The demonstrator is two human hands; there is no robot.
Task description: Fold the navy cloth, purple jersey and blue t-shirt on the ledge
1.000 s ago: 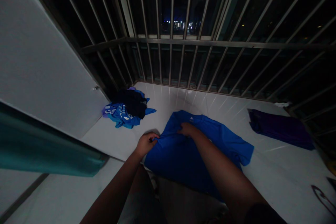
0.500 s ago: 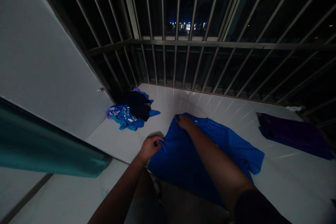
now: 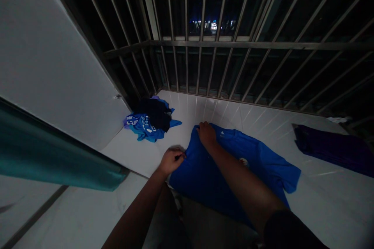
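A blue T-shirt (image 3: 201, 179) lies spread over the white ledge, its lower part hanging toward me at the front edge. With thumb and fingertips, my left hand (image 3: 173, 160) pinches the shirt's left edge. Farther up, my right hand (image 3: 207, 134) has its fingers closed on the cloth at the left shoulder, beside the collar. My right forearm crosses over the shirt and covers part of a small light print on its chest. One short sleeve (image 3: 288, 175) points out to the right, lying flat.
A crumpled heap of blue and black clothes (image 3: 152, 118) sits at the back left. Folded dark purple cloth (image 3: 333, 146) rests at the right. Metal bars (image 3: 233, 43) line the window behind the white ledge (image 3: 187, 103). A teal curtain (image 3: 58, 155) hangs at the left.
The view has shifted slightly, so the scene sits a little farther right. The cloth by my left hand looks smoother, and more of the chest print shows. Both hands remain on the shirt.
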